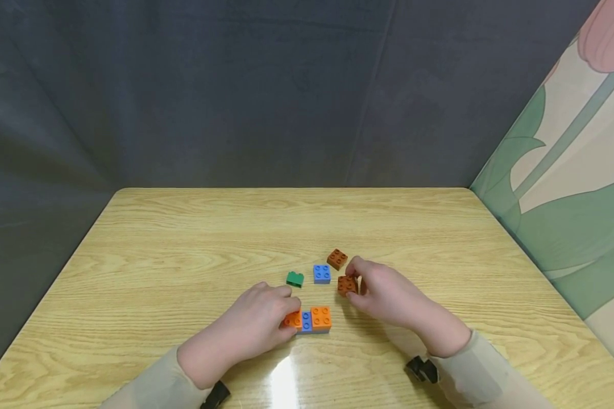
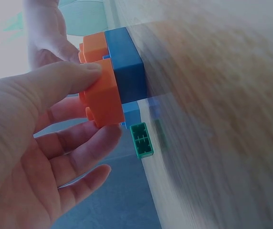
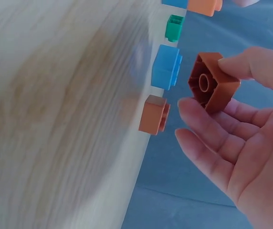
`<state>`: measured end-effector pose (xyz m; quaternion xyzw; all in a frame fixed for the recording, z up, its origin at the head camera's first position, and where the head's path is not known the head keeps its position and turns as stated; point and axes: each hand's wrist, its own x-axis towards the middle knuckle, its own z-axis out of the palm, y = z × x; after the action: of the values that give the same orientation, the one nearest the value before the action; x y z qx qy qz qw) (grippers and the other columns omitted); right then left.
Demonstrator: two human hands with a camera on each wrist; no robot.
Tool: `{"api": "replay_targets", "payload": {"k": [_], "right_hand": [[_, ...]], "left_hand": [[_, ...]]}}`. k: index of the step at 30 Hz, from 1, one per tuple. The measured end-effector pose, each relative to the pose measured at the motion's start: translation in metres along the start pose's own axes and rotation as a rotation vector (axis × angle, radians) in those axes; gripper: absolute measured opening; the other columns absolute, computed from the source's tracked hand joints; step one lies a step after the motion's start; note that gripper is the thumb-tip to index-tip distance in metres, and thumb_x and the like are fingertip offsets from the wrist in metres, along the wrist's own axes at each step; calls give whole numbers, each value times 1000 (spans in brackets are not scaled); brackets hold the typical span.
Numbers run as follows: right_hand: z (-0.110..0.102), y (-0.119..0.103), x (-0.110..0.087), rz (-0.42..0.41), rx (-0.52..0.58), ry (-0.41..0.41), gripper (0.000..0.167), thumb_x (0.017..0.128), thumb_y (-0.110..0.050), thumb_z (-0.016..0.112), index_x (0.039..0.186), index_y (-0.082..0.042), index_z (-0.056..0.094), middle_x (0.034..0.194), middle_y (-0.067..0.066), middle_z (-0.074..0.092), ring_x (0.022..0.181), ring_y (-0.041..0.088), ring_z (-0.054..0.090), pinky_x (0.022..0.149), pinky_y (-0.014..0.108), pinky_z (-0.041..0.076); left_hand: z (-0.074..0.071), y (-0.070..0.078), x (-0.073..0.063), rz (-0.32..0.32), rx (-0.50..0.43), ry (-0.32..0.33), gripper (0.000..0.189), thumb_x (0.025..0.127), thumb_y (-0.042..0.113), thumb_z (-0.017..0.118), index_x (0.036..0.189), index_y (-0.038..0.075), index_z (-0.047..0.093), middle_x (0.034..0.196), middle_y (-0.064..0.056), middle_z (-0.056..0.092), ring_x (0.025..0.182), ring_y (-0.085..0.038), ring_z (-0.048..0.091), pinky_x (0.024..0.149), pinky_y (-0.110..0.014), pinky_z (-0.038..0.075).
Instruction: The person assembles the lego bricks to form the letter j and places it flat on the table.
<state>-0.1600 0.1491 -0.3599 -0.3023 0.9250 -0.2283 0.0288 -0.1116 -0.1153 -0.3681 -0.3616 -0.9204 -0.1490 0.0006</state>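
Two orange blocks (image 1: 321,317) sit on one long blue block (image 1: 307,322) near me, and my left hand (image 1: 263,318) pinches the left orange one (image 1: 294,320) between thumb and fingers. My right hand (image 1: 389,292) pinches a brown block (image 1: 347,286) just off the table (image 1: 184,255), right of them and a bit farther away, so I think I'm at the picking-up step. Next, I think I need to keep the long blue block still and bring the brown block left and nearer, without bumping the small blue block (image 1: 322,274)
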Motion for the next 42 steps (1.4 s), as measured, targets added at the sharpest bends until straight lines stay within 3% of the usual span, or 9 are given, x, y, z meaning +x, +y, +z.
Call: {"api": "replay_targets", "payload": {"k": [12,21,28,42], "right_hand": [[0,-3,1,-21,77,-46,30,83,-9,75,108,-10,58,96,-3,64,71,10,57,60,26,49],[-2,-7,0,-69,152,-69,30,85,-7,73,110,-11,57,101,-3,63,79,14,61,68,35,53],[-2,-10,0,-83,200,-103,30,86,-7,73,111,-12,57,102,-4,63,79,8,58,66,30,51],[4,-19,0,-106,299,-174,29,88,-8,74,110,-13,57,100,-6,63,80,9,61,66,28,52]], "left_hand": [[1,0,-1,0,0,11,16,82,26,78,85,17,65,75,13,47,64,-7,42,62,-27,35],[1,-1,-1,2,-7,17,17,82,27,79,85,18,66,77,12,48,65,-6,42,62,-27,35],[1,-1,-1,5,-8,21,16,82,26,79,85,18,65,76,12,48,65,-7,42,61,-27,35],[1,0,-1,0,-6,10,17,82,27,79,87,17,66,78,11,49,66,-7,43,63,-28,37]]}}
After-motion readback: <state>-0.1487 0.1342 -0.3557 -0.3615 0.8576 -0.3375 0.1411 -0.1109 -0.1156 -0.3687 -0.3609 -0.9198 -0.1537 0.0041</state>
